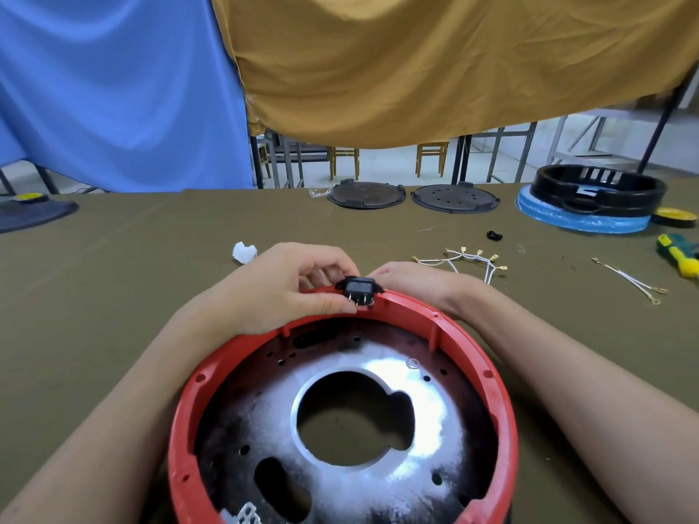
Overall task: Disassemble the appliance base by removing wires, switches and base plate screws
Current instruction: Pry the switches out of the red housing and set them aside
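A round red appliance base (503, 402) lies tilted toward me, its metal base plate (427, 406) showing a large central cutout and several small holes. At the far rim sits a black power socket (357, 287) with metal prongs facing me. My left hand (287, 285) pinches this socket between thumb and fingers at the rim. My right hand (416, 283) rests behind the rim on the socket's far side; its fingertips are hidden. Loose white wires with brass terminals (467, 260) lie on the table past my right hand.
Olive cloth covers the table (132, 281). A white crumpled scrap (244, 252) lies left of my hands. Two dark round plates (412, 196), a black ring on a blue disc (590, 200), a green-yellow screwdriver (679, 255) and another wire pair (631, 281) lie at the back and right.
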Demonstrator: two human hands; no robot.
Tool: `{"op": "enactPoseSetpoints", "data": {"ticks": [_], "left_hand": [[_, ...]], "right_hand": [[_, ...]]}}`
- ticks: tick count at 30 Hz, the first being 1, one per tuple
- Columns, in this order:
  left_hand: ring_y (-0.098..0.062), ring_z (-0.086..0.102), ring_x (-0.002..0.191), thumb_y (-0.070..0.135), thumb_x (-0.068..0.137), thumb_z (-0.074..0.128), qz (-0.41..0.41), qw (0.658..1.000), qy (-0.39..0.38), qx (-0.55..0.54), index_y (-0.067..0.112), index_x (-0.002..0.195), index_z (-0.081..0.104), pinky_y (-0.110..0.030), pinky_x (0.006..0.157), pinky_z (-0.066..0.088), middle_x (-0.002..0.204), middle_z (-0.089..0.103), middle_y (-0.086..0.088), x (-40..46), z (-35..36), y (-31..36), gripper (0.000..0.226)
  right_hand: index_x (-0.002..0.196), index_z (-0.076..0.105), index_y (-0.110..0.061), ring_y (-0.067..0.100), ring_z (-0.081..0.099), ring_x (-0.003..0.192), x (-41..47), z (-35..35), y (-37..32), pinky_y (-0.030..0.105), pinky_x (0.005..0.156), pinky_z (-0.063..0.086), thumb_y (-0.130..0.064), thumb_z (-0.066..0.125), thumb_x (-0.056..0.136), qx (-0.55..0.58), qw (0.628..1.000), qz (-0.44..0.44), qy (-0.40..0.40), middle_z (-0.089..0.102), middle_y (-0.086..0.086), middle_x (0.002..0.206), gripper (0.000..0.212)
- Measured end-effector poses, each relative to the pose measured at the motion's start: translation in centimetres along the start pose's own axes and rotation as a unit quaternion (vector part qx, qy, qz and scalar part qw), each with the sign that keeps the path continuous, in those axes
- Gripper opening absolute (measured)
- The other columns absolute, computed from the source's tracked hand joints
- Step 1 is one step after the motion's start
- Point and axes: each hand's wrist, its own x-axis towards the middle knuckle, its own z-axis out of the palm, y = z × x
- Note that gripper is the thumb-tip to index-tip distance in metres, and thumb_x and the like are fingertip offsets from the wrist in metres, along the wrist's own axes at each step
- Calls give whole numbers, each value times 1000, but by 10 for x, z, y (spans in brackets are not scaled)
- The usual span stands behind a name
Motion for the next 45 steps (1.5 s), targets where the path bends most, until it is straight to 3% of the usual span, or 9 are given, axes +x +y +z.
{"op": "enactPoseSetpoints", "data": {"ticks": [5, 11, 14, 18, 22, 29, 35, 40, 45], "left_hand": [[-11, 54, 74, 35, 84, 76, 0, 1000, -1, 2, 34, 97, 68, -14, 67, 44, 89, 66, 6, -1, 0, -1, 15], [-11, 55, 73, 35, 84, 76, -8, 1000, -4, -11, 33, 99, 69, -16, 68, 45, 90, 68, 6, -1, 1, 0, 17], [-8, 55, 73, 33, 84, 78, -12, 1000, 0, -15, 34, 97, 69, -15, 68, 44, 89, 68, 9, -1, 1, 0, 16], [-2, 55, 72, 31, 84, 78, -21, 1000, 4, -12, 36, 94, 69, -12, 67, 43, 87, 68, 12, -1, 0, 0, 15], [-7, 61, 76, 26, 82, 79, -44, 999, 3, -25, 26, 96, 71, -16, 68, 48, 90, 71, 5, -1, -1, -2, 16], [-9, 64, 76, 35, 77, 75, -99, 992, -2, -73, 26, 100, 61, -25, 71, 53, 93, 70, 5, -5, -3, -9, 28], [-11, 61, 75, 24, 79, 63, -108, 990, -20, -93, 17, 98, 66, -21, 72, 49, 91, 69, -1, -5, -5, -5, 21], [-22, 67, 101, 21, 82, 60, -133, 982, -68, -112, 26, 109, 68, -32, 96, 51, 108, 71, -1, -15, -15, -5, 28], [-18, 70, 95, 26, 81, 64, -143, 980, -67, -125, 34, 101, 72, -37, 90, 55, 102, 73, 1, -22, -19, -6, 23]], "right_hand": [[82, 63, -7, 14, 42, 69, 3, 7, -2, 27, 59, 37, -29, 52, 95, 34, 999, -24, 5, 50, 8, 77, 27], [97, 61, -10, 13, 47, 55, -9, -6, 0, 27, 49, 41, -46, 49, 102, 186, 944, -22, 273, 56, 2, 70, 39], [108, 53, -16, 10, 57, 66, -27, -16, -12, 27, 58, 49, -54, 70, 86, 320, 933, -61, 152, 65, 5, 88, 47], [102, 42, -21, 10, 66, 84, -44, -12, -27, 25, 73, 54, -39, 89, 63, 148, 981, -117, 45, 72, -3, 103, 63], [92, 35, -23, 5, 55, 68, -47, 1, -39, 28, 68, 48, -28, 92, 68, -14, 988, -122, 98, 69, -2, 98, 61], [89, 36, -15, 7, 46, 63, -53, 10, -48, 25, 61, 42, -19, 85, 75, -44, 969, -196, 141, 67, 6, 85, 52], [88, 32, -7, 18, 44, 66, -54, 10, -52, 29, 62, 42, 5, 72, 85, 123, 941, -232, 212, 56, 23, 81, 42], [88, 34, -14, 24, 65, 76, -44, 11, -45, 37, 70, 54, 3, 58, 94, 234, 934, -159, 217, 60, 13, 86, 31], [83, 35, -17, 23, 71, 74, -37, -11, -32, 33, 66, 59, -10, 45, 103, 330, 899, -124, 258, 76, 14, 86, 23]]}}
